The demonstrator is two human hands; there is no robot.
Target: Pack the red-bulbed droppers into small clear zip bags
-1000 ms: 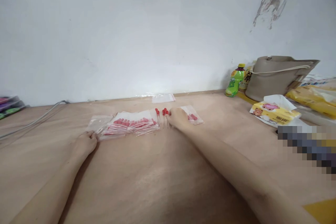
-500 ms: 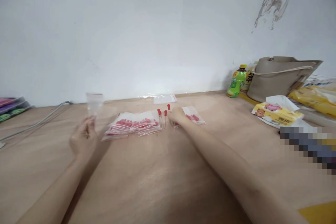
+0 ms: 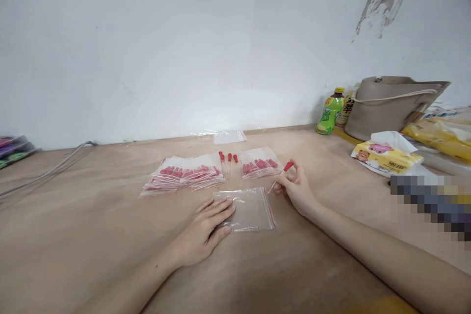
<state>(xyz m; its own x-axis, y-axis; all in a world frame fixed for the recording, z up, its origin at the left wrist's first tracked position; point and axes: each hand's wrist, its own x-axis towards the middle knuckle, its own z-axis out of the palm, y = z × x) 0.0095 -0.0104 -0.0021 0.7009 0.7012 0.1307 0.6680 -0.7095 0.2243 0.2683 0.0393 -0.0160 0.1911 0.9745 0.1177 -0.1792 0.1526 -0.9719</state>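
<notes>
My left hand (image 3: 206, 228) lies flat, fingers stretched, on the left end of a clear zip bag (image 3: 250, 210) with a red line along its right edge. To the right of that bag, my right hand (image 3: 296, 189) pinches a dropper (image 3: 288, 166) with a red bulb and a thin clear stem pointing down-left. Beyond the bag, a few loose red-bulbed droppers (image 3: 229, 158) lie side by side. Left of them is a stack of bags with droppers inside (image 3: 184, 171); a smaller group of filled bags (image 3: 259, 164) lies on their right.
More clear bags (image 3: 230, 137) lie by the wall. A green bottle (image 3: 331, 112), a grey-beige bag (image 3: 392, 110) and a tissue pack (image 3: 386, 156) stand at the right. A grey cable (image 3: 55, 170) and colourful packets (image 3: 14, 149) are at the left.
The left hand has brought the clear bag rightward and down onto the table, now flat under its fingers. My right hand has drawn back to the right from the loose droppers, holding one.
</notes>
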